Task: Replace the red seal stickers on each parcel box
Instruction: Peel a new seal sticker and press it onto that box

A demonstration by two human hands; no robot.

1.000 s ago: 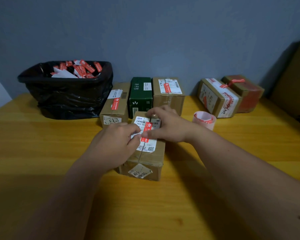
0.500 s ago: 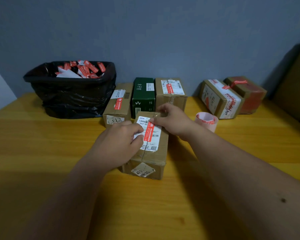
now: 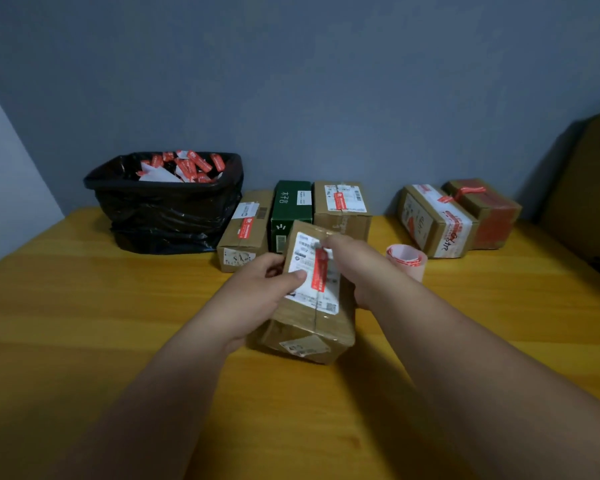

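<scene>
Two hands clasp the brown cardboard parcel box (image 3: 309, 299) tilted above the yellow wooden table (image 3: 84, 323), left hand (image 3: 260, 299) thumb on its label, right hand (image 3: 354, 268) gripping the far side, seemingly to move it with its red seal sticker (image 3: 320, 270) applied.

We look down and forward from head height, close over our left hand (image 3: 257, 299) and right hand (image 3: 361, 271), facing the wall (image 3: 326, 81).
</scene>
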